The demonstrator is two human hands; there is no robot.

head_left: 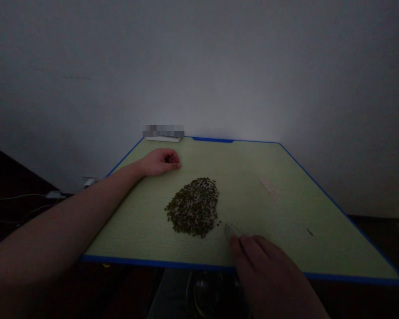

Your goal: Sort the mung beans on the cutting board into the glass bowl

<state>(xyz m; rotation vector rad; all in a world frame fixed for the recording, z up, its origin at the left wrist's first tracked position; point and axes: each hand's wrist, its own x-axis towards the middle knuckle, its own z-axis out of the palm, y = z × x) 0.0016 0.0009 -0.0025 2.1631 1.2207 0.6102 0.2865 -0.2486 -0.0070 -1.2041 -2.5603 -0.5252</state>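
Green-brown pile point(193, 207) near clear piece point(231, 230)

The bare left arm point(83, 221) is being stretched forward and inward, its wrist being held nearly straight. The left hand point(160, 162) is being rested thumb side toward the body, the fingers being curled loosely and a gap being left before the thumb. The right hand point(267, 266) is being held nearer the body, back upward, its fingers being pressed together and angled forward and leftward.
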